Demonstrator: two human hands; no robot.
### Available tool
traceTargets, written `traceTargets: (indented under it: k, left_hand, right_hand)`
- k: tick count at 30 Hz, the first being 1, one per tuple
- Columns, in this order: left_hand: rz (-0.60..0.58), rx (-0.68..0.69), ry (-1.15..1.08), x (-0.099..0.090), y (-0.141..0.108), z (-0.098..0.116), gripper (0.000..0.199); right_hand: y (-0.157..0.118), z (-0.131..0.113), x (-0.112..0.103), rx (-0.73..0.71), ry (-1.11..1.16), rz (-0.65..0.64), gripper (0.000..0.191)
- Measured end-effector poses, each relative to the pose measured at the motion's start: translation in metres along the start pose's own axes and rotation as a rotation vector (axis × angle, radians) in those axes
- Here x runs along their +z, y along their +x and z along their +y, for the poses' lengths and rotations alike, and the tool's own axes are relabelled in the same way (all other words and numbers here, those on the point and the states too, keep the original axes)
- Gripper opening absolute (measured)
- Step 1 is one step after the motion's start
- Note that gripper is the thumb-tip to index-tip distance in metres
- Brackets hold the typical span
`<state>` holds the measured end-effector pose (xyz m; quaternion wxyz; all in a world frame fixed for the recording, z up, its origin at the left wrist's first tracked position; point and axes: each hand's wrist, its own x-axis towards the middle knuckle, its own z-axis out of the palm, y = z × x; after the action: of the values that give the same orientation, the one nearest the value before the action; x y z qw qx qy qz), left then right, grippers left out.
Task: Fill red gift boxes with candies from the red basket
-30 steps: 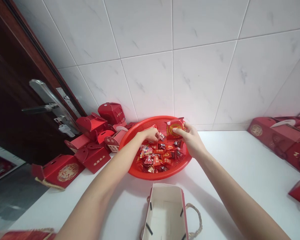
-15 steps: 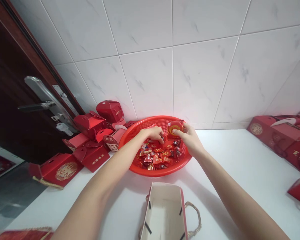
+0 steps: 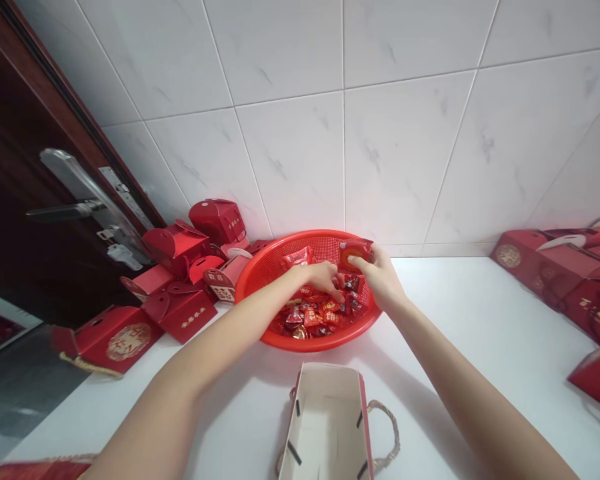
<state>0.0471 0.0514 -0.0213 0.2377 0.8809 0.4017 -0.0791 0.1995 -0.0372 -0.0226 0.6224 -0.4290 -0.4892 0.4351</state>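
Observation:
In the head view, my left hand point(image 3: 324, 278) reaches over an oval red plastic basket point(image 3: 250, 280) of wrapped candies. Its fingers point down and sit apart among the red candies point(image 3: 311, 315), touching some of them; a red wrapper shows beside the fingertips. My right hand point(image 3: 381, 275) is closed on a red packet point(image 3: 354, 253) with a gold-orange round mark, held upright at the basket's right rim. Nearer to me stands an open cardboard box point(image 3: 329, 427), pale inside, with twisted rope handles; nothing shows in its visible inside.
Several red gift boxes point(image 3: 180, 310) are stacked left of the basket, beside a dark door with a metal handle point(image 3: 80, 210). More red boxes point(image 3: 555, 273) line the right side of the white table point(image 3: 445, 333). A tiled wall point(image 3: 395, 160) rises behind.
My left hand has shifted slightly right and nearer within the basket, its fingers now spread, uncovering a red packet at the back. My right hand still holds its packet, now tilted more.

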Motion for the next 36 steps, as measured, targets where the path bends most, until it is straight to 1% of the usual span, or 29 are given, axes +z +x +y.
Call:
traceTargets:
  k: [2, 4, 7, 11, 15, 16, 20, 21, 22, 23, 26, 28, 30, 32, 36]
  left_hand:
    - [-0.027, -0.023, -0.008, 0.002, -0.001, 0.004, 0.04]
    - [-0.048, -0.041, 0.006, 0.001, -0.002, 0.007, 0.038]
    - [-0.073, -0.087, 0.096, -0.005, -0.004, 0.009, 0.037]
    - [-0.072, -0.124, 0.184, -0.012, -0.007, 0.006, 0.042]
    - [-0.08, -0.135, 0.201, -0.015, -0.011, 0.001, 0.039]
    - [-0.088, -0.137, 0.204, -0.015, -0.011, 0.0, 0.043]
    - [-0.13, -0.152, 0.238, -0.013, -0.009, 0.001, 0.077]
    - [-0.128, -0.157, 0.25, -0.012, -0.008, 0.002, 0.081]
    - [-0.115, -0.159, 0.266, -0.01, -0.007, 0.003, 0.081]
    - [-0.095, -0.16, 0.285, -0.009, -0.006, 0.004, 0.076]
    - [-0.038, -0.152, 0.332, -0.004, -0.003, 0.006, 0.048]
    - [-0.03, -0.148, 0.346, -0.002, -0.002, 0.006, 0.035]
    - [-0.033, -0.138, 0.354, -0.001, -0.001, 0.007, 0.032]
    - [-0.033, -0.125, 0.354, 0.0, -0.002, 0.007, 0.034]
    - [-0.024, -0.093, 0.321, -0.001, -0.004, 0.006, 0.03]
  right_hand:
    - [0.0, 0.001, 0.0, -0.007, 0.001, -0.005, 0.024]
    - [0.001, 0.002, -0.001, -0.016, 0.0, -0.011, 0.024]
    - [0.001, 0.003, 0.0, -0.019, -0.002, -0.008, 0.025]
    - [0.001, 0.003, 0.001, -0.003, 0.015, -0.01, 0.027]
    - [0.001, 0.004, 0.001, 0.002, 0.029, -0.018, 0.028]
    - [0.001, 0.004, 0.001, 0.001, 0.028, -0.021, 0.028]
    - [0.0, 0.003, 0.001, -0.024, 0.016, -0.02, 0.026]
    - [0.0, 0.002, 0.0, -0.029, 0.011, -0.017, 0.026]
    - [0.0, 0.002, 0.0, -0.031, 0.009, -0.013, 0.027]
    - [0.0, 0.002, 0.0, -0.029, 0.008, -0.01, 0.027]
    - [0.0, 0.001, 0.001, -0.018, 0.021, 0.014, 0.024]
    - [0.0, 0.001, 0.002, -0.018, 0.04, 0.048, 0.022]
    - [0.0, 0.001, 0.002, -0.006, 0.058, 0.083, 0.021]
    - [0.001, 0.002, 0.002, 0.005, 0.069, 0.098, 0.021]
    - [0.002, 0.004, 0.002, -0.014, 0.072, 0.09, 0.02]
